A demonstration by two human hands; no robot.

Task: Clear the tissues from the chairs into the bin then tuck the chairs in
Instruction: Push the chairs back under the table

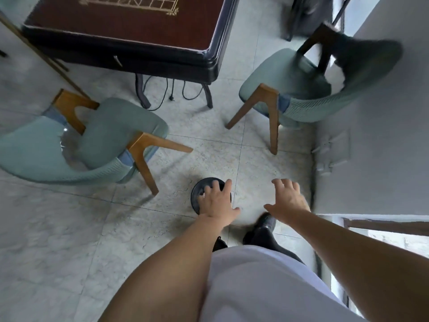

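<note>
Two green padded chairs with wooden legs stand pulled out from a dark red game table (130, 26). The left chair (111, 133) and the right chair (285, 77) both show bare seats; I see no tissue on either. A small round black bin (197, 194) sits on the floor between them, close to my feet. My left hand (217, 199) hovers right over the bin with fingers spread, covering much of its opening. Over the bare floor to the right is my right hand (287, 196), fingers apart and holding nothing.
A black power cable (162, 94) trails on the tiles under the table. A white wall (371, 147) and a window frame (383, 226) close off the right side. A dark object (352, 56) rests on the right chair's backrest. Pale tiled floor lies between the chairs.
</note>
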